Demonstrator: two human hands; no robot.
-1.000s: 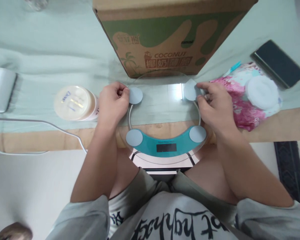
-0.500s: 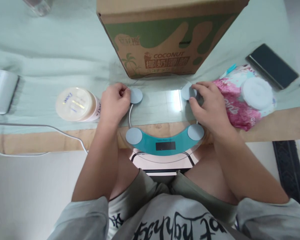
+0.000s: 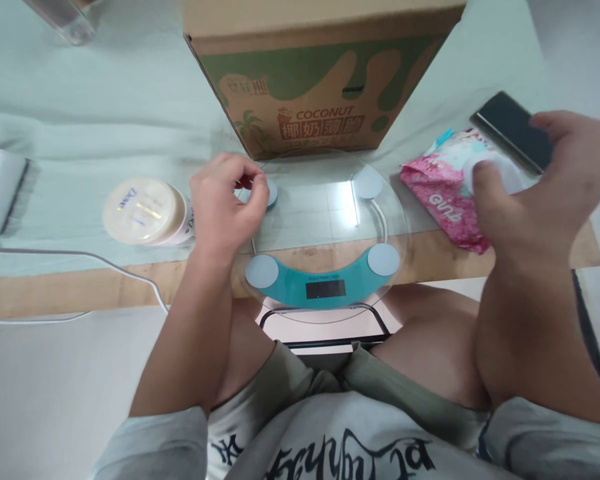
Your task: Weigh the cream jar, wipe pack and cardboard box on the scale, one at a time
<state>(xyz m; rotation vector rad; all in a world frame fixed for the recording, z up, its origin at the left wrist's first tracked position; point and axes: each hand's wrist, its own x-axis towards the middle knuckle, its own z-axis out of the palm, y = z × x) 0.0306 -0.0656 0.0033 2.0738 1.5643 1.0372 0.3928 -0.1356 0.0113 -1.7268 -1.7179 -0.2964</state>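
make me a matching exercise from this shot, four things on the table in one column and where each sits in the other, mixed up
Things:
1. glass scale
2. cream jar
3. pink wipes pack
4. cardboard box

Places:
A. behind the scale, standing on the green cloth
B. under the raised right hand
C. overhanging the table's near edge, the left hand on its rim
D. left of the left hand

Pairs: 1-C, 2-D, 3-B, 4-A

A brown cardboard carton [image 3: 300,73] printed with green shapes stands on the pale green tablecloth [image 3: 105,107]. A cream-lidded round jar [image 3: 144,211] sits left, beside a white cable [image 3: 80,257]. A black phone [image 3: 510,127] lies far right.
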